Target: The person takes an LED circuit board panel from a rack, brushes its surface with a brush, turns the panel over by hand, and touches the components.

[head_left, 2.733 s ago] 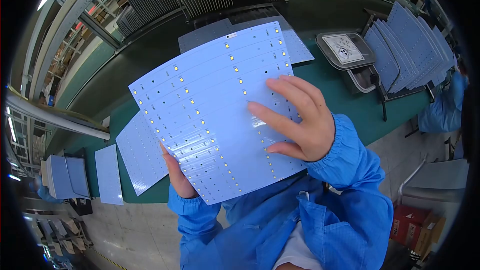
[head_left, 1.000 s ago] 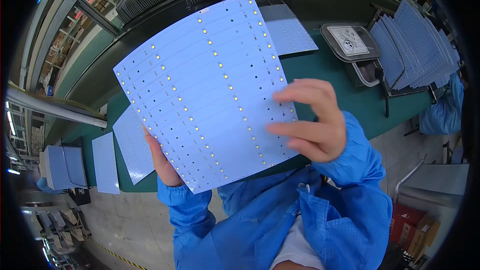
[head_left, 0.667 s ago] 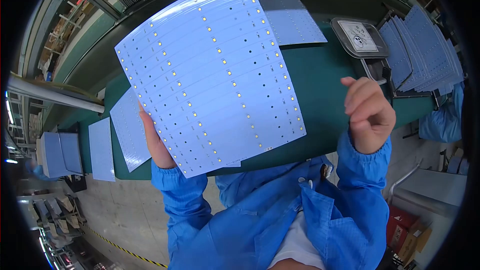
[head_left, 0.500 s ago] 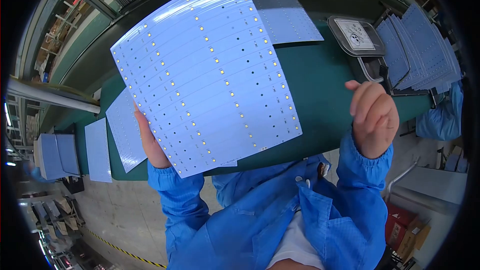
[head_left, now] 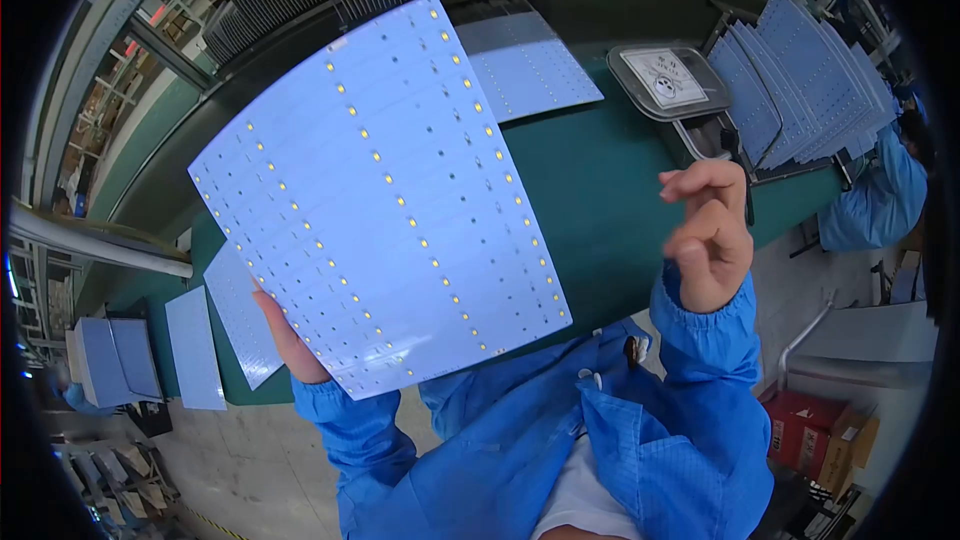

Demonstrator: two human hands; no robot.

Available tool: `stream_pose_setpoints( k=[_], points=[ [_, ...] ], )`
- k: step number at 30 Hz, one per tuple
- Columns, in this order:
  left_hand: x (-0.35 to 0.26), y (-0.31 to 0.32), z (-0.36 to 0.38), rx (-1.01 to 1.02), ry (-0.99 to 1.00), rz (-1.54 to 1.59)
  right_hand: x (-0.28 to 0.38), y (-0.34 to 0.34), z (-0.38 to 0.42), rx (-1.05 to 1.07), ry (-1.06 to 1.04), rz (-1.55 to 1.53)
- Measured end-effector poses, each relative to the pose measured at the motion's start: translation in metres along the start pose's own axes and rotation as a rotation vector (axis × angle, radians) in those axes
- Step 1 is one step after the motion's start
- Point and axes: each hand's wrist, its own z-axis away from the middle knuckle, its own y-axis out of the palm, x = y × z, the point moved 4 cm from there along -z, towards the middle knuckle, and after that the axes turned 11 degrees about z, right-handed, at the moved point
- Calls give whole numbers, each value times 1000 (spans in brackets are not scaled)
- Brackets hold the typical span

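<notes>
My left hand [head_left: 287, 340] grips the lower left corner of a large pale-blue LED panel [head_left: 375, 195], a flexible sheet crossed by rows of small yellow LEDs, and holds it up tilted over the green table [head_left: 600, 180]. Most of that hand is hidden behind the sheet. My right hand [head_left: 708, 230] hangs in the air to the right of the panel, apart from it, fingers loosely curled and holding nothing.
More LED panels lie on the table at the back [head_left: 525, 65] and at the left [head_left: 240, 315]. A rack of upright panels [head_left: 800, 80] and a grey tray with a label [head_left: 665, 80] stand at the right. A co-worker's blue sleeve [head_left: 870, 200] shows beyond.
My right hand has come off the panel's face and moved out to the right. My left hand alone now holds the sheet, which has tilted and shifted slightly left.
</notes>
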Motion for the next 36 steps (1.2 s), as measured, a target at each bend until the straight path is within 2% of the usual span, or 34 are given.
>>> stream_pose_setpoints(
  k=[3, 4, 5, 7, 9, 11, 12, 13, 15, 16, 18, 19, 20, 21, 23, 25, 26, 28, 29, 31, 32, 33, 34, 35, 36],
  points=[
    [3, -17, 1, 23, 8, 45, -1, 6, -1, -7, 51, 0],
    [2, -21, 2, 37, 26, 44, -8, 2, 7, 113, 150, -81],
    [3, -24, 4, 51, 4, 61, -4, 3, 9, 103, 131, -90],
    [3, -27, 8, 78, -2, 76, -11, 5, 11, 47, 413, -88],
    [0, -30, 11, 66, 49, -28, -9, 14, 8, 63, 373, -159],
    [0, -30, 13, 80, 62, -8, 1, 29, -3, -72, 187, -277],
    [0, -30, 13, 85, 59, 9, -8, 22, -3, 208, -15, -97],
    [-1, -29, 12, 87, 73, 7, -20, 20, 2, 208, -27, -105],
    [1, -24, 14, 106, 73, 3, -42, 32, 20, 330, 58, -388],
    [1, -21, 16, 92, 89, 0, -43, 42, 24, 417, 101, -393],
    [7, -6, 18, 44, -37, 152, -33, 65, 35, 434, 113, -532],
    [10, 1, 20, 14, 18, 98, -22, 81, 41, 432, 135, -655],
    [14, 7, 23, -14, 71, 43, -11, 92, 50, 380, 272, -872],
    [21, 13, 25, 38, 48, 108, -15, 93, 51, 397, 271, -897],
    [33, 16, 32, 88, 26, 159, -45, 81, 56, 219, 523, -697],
    [42, 23, 42, 443, 71, 87, -46, 64, 24, 125, 674, -856],
    [39, 21, 43, 443, 67, 85, -50, 56, 13, 132, 655, -831],
    [40, 20, 51, 581, -199, 113, -61, 44, -2, 171, 615, -696],
    [32, 21, 50, 569, -209, 121, -68, 39, -7, 205, 596, -589],
    [30, 28, 51, 725, -407, -522, -81, 32, -17, 265, 591, -493],
    [34, 32, 53, 613, -417, -408, -88, 31, -22, 225, 559, -487],
    [41, 32, 56, 607, -427, -405, -91, 29, -24, 187, 526, -481],
    [43, 34, 56, 600, -334, -386, -86, 25, -26, 190, 533, -479],
    [43, 35, 55, 595, -236, -369, -71, 13, -37, 118, 428, -354],
    [46, 36, 56, 590, -236, -367, -59, 4, -44, 49, 324, -229]
  ],
)
